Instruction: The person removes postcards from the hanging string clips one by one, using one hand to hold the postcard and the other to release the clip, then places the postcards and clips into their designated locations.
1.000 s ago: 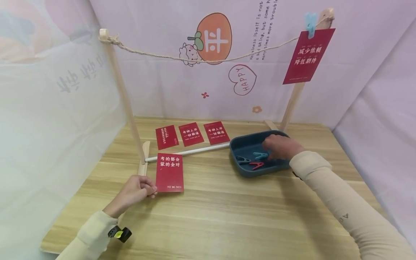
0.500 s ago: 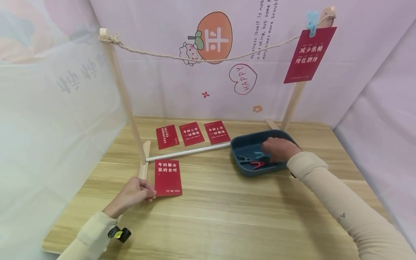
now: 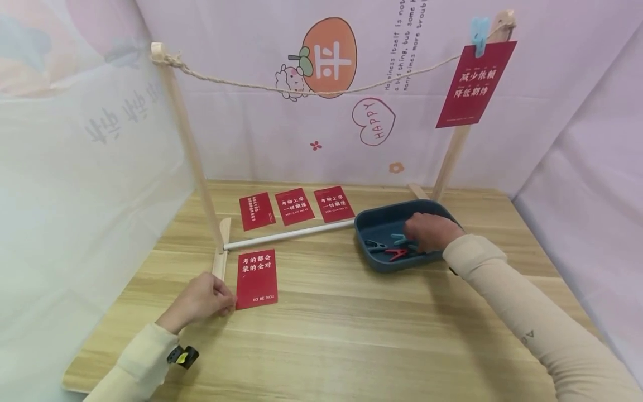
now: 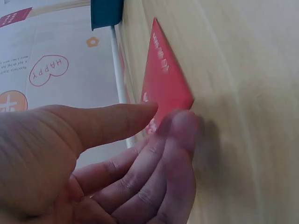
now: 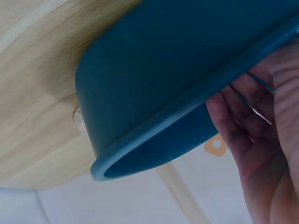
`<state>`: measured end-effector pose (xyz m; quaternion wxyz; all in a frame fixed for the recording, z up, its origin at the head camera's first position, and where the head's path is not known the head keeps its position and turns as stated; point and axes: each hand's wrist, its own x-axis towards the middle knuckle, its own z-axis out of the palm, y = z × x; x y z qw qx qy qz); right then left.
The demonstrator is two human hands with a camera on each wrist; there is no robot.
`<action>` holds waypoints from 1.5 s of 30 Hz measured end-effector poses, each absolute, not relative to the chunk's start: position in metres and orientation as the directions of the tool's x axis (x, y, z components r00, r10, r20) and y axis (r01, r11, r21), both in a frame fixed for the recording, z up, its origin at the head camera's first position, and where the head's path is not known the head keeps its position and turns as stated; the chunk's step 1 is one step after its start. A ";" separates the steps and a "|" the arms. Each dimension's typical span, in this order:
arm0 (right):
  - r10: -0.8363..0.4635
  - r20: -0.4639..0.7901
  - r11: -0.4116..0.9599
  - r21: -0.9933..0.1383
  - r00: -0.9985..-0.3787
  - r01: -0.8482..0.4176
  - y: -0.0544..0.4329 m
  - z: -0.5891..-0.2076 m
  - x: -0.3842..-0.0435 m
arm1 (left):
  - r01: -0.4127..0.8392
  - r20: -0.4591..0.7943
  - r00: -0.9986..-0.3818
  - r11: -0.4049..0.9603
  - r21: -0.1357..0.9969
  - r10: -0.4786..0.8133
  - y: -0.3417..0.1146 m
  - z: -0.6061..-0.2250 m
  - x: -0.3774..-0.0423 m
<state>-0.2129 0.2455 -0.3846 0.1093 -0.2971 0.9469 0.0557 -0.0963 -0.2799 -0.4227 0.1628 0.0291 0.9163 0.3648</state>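
Note:
My left hand (image 3: 203, 298) pinches the lower left corner of a red card (image 3: 257, 279) with white Chinese lettering, low over the wooden table. In the left wrist view, the thumb lies across the near side of the card (image 4: 161, 79). My right hand (image 3: 433, 231) reaches down into a dark blue tray (image 3: 369, 254). Its fingertips are at the clothespins; the tray rim hides them in the right wrist view, so I cannot tell whether they grip one. Near them lie a light blue clothespin (image 3: 399, 239), a red one (image 3: 397, 254) and a dark one (image 3: 374, 246).
A twine line (image 3: 271, 88) hangs between two wooden posts, the left post (image 3: 188, 145) and the right post (image 3: 452, 159). A light blue clothespin (image 3: 479, 38) holds a red card (image 3: 474, 86) at its right end. Several red cards (image 3: 294, 206) lie behind a white rod (image 3: 288, 234).
The card in my left hand has come down and slightly toward me, and lies flatter. My right hand has stayed in the tray, shifting slightly among the clothespins.

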 end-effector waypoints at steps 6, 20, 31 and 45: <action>-0.570 -0.217 0.810 0.009 -0.792 -0.586 0.251 -0.380 -0.217 | -0.003 -0.252 -0.943 0.751 0.660 0.218 -0.276 -0.414 -0.100; -0.595 -0.102 0.803 -0.110 -0.797 -0.586 0.252 -0.355 -0.216 | 0.162 -0.144 -0.934 0.746 0.646 0.328 -0.256 -0.395 -0.120; -0.547 -0.037 0.830 -0.154 -0.836 -0.536 0.250 -0.326 -0.215 | 0.166 -0.126 -0.937 0.733 0.660 0.325 -0.226 -0.383 -0.142; -0.542 0.030 0.827 -0.157 -0.840 -0.540 0.248 -0.296 -0.218 | 0.193 -0.047 -0.943 0.659 0.727 0.328 -0.192 -0.356 -0.168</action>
